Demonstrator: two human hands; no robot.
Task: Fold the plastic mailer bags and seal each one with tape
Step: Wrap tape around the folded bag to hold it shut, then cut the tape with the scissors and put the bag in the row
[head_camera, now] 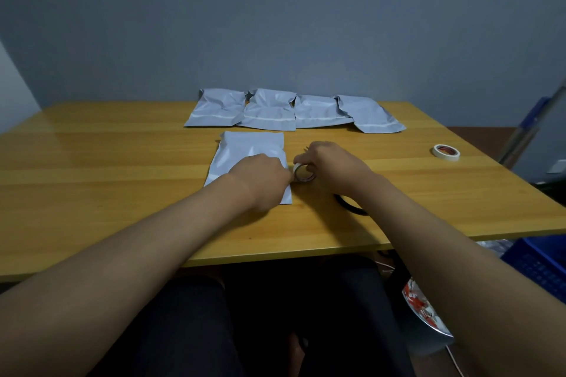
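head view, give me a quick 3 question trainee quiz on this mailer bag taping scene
1. How many mailer bags lie in the row at the far side of the table?
2. True or false: the spare tape roll lies on the near mailer bag.
3. Which hand holds the tape roll at the near bag's right edge? A) left hand B) right hand C) neither

Key:
1. Four.
2. False: it lies apart, on the bare table far to the right.
3. B: the right hand grips the roll, while the left hand pinches at it over the bag.
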